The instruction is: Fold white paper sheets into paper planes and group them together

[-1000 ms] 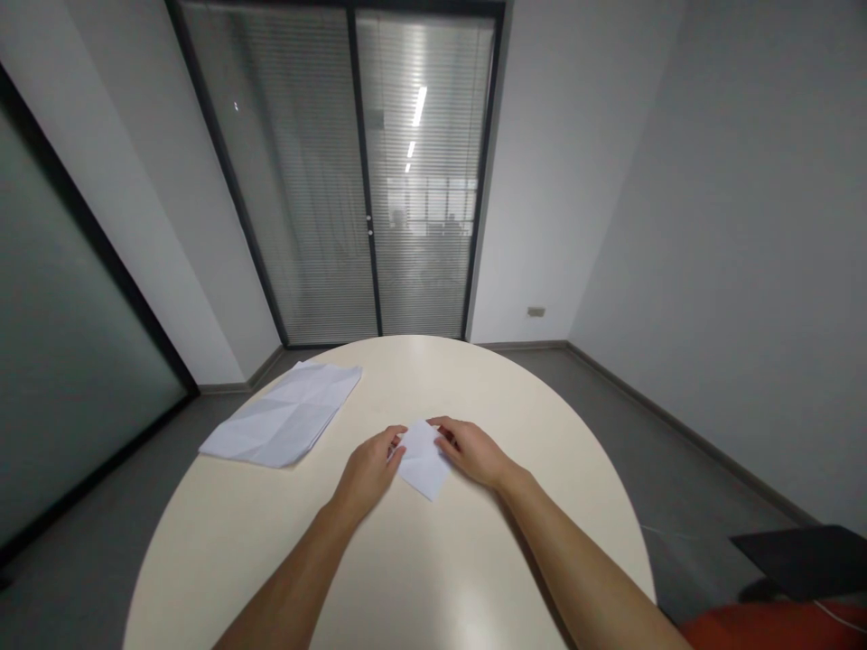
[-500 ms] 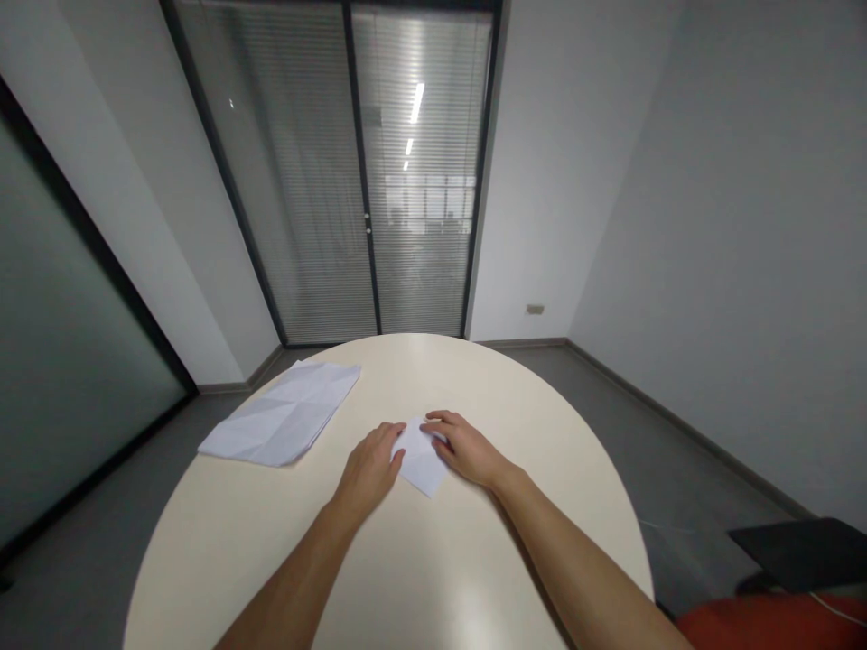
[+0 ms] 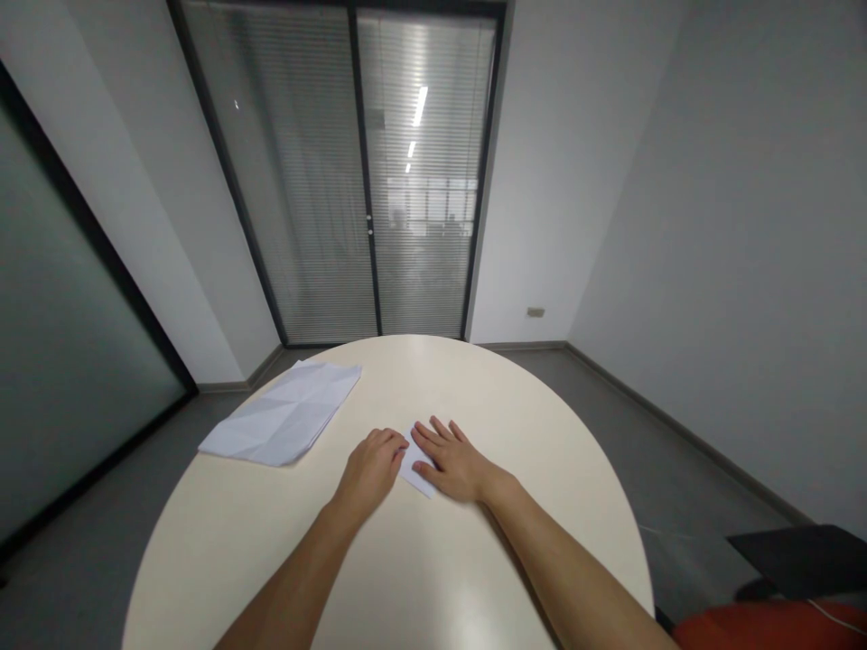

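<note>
A small piece of folded white paper (image 3: 414, 471) lies on the round table, partly covered by my hands. My left hand (image 3: 371, 464) pinches its left edge, fingers curled and thumb close to the index finger. My right hand (image 3: 455, 463) lies flat across the paper's right part, its fingers spread. Beneath that palm, the right side of the paper is hidden.
A stack of creased white sheets (image 3: 288, 413) rests at the table's left edge. The cream round table (image 3: 515, 397) stands before a glass partition with blinds (image 3: 426, 271). A red seat (image 3: 765, 627) and a dark flat object (image 3: 799, 555) are at lower right.
My right hand has gone from curled fingers at the paper's right edge to lying flat on it, covering more of it. My left hand stays at the left edge, fingers closed tighter.
</note>
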